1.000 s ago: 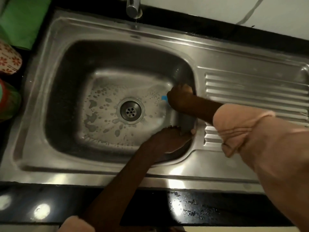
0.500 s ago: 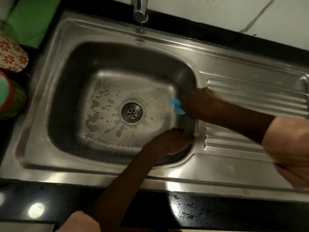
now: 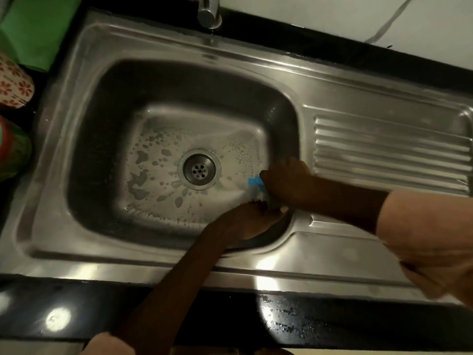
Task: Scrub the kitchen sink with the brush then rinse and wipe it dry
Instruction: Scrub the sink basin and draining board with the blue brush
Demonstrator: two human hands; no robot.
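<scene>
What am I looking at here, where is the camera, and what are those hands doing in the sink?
There is no machine here, only a person. The camera sits on their head and looks down at a steel sink set in a dark counter. The right hand has its grip on a blue brush against the basin's right side. The left hand rests just below it; what its fingers do is unclear. Soapy patches lie around the drain. A tap stands above, with patterned cups and a green cloth to the left.

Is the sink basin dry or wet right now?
Wet. The basin floor shows soapy film and droplets around the drain.
</scene>
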